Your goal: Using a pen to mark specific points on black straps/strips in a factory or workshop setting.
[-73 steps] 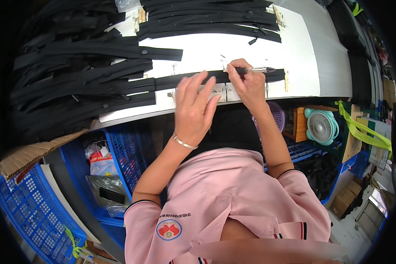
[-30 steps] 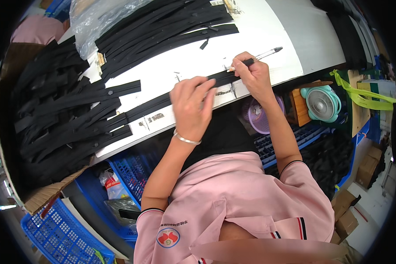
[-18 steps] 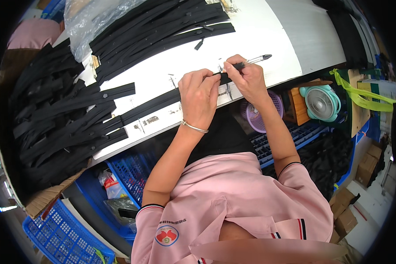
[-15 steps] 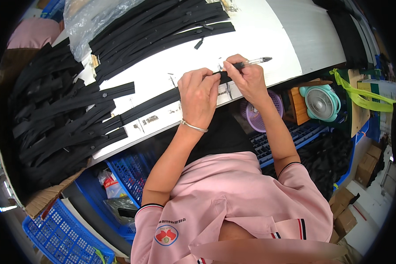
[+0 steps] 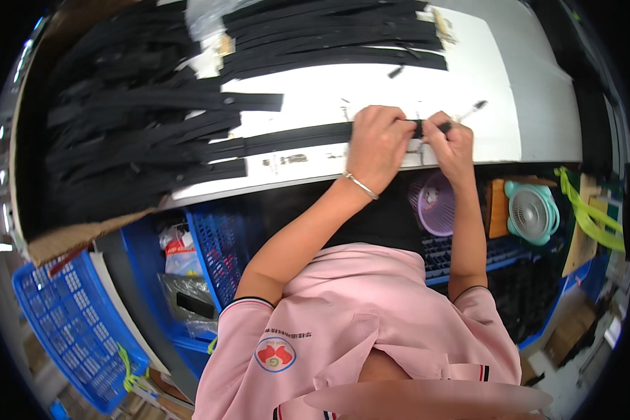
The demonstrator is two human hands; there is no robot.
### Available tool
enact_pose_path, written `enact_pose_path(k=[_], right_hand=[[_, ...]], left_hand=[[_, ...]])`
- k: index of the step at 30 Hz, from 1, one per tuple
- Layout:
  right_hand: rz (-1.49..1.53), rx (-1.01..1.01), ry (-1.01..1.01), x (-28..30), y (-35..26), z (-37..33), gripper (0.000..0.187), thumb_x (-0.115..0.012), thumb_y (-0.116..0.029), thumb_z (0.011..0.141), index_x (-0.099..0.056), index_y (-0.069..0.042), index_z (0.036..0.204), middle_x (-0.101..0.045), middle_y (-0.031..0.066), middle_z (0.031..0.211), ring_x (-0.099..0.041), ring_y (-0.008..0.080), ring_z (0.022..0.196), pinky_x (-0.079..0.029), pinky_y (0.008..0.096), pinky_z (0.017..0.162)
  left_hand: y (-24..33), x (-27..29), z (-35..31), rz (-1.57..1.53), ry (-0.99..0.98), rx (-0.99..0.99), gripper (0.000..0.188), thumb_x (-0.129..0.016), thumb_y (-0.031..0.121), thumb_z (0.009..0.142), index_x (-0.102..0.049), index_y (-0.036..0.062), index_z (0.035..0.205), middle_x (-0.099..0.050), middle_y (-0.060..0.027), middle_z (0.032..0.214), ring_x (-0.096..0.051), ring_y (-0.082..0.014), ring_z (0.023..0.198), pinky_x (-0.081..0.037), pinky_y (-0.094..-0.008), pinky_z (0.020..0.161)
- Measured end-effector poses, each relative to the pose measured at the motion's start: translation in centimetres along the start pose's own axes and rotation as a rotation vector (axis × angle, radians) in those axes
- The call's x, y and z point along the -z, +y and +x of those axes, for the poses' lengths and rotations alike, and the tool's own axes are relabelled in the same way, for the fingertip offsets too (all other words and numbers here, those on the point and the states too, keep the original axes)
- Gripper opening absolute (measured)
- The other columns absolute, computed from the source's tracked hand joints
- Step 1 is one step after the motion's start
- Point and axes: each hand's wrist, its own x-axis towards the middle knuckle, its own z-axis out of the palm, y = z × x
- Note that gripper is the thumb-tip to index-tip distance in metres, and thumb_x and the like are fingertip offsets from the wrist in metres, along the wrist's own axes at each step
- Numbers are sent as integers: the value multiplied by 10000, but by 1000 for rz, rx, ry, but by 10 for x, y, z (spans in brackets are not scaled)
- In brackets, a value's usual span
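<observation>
A long black zipper (image 5: pixel 297 137) lies along the white board (image 5: pixel 315 91), its left part reaching toward the heap of strips. My left hand (image 5: pixel 379 148) is closed over it near its right end, fingers and thumb pressing on the tape. At that end my right hand (image 5: pixel 452 148) is closed too, its fingertips pinching at the tape. A clear pen with dark ends (image 5: pixel 470 112) is tucked in the right hand and points up and right. What lies between the fingertips of the two hands is partly hidden.
A heap of black zippers (image 5: pixel 119 140) fills a cardboard box at left; more zippers (image 5: pixel 329 42) lie at the back. A small black piece (image 5: pixel 395 71) sits on the board. Below the table edge are blue crates (image 5: pixel 77 322), a purple basket (image 5: pixel 437 203) and a turquoise fan (image 5: pixel 532 213).
The head view has turned, so the table appears more level and farther right. My right hand has come lower against the zipper's end, and the pen now tilts more upward.
</observation>
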Motion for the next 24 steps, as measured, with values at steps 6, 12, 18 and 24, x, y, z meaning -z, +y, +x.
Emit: enact_pose_path(k=[6,12,18,24], right_hand=[[257,-187,60,-2,-11,-1,165,-671,-174,1006,-672,-9,999,-638,-12,805,-541,67,672,-441,236,605],[-655,292,-86,-17,-27,18,403,-850,-350,816,-663,-94,1064,-672,49,893,-655,202,695,-508,306,629],[-767,268,41,-25,-7,87,345,-773,-385,896,-641,-92,1021,-685,62,936,-673,264,693,-525,365,619],[-1034,156,205,-44,-5,122,241,-729,-320,947,-626,-107,991,-697,61,915,-682,297,693,-518,398,600]], left_hand=[[-3,56,-25,36,115,35,195,-740,17,840,-758,54,1030,-695,-107,1121,-638,-311,1061,-465,-492,1056],[-34,152,-62,403,256,174,334,-664,-95,837,-774,95,1089,-700,-78,1176,-614,-322,1154,-462,-437,1052],[-67,212,-77,573,271,273,393,-587,-113,843,-768,81,1133,-697,-81,1247,-609,-303,1191,-404,-484,1145],[-74,212,-76,630,113,170,455,-597,-117,768,-762,65,1151,-686,-96,1269,-559,-315,1287,-332,-538,1187]])
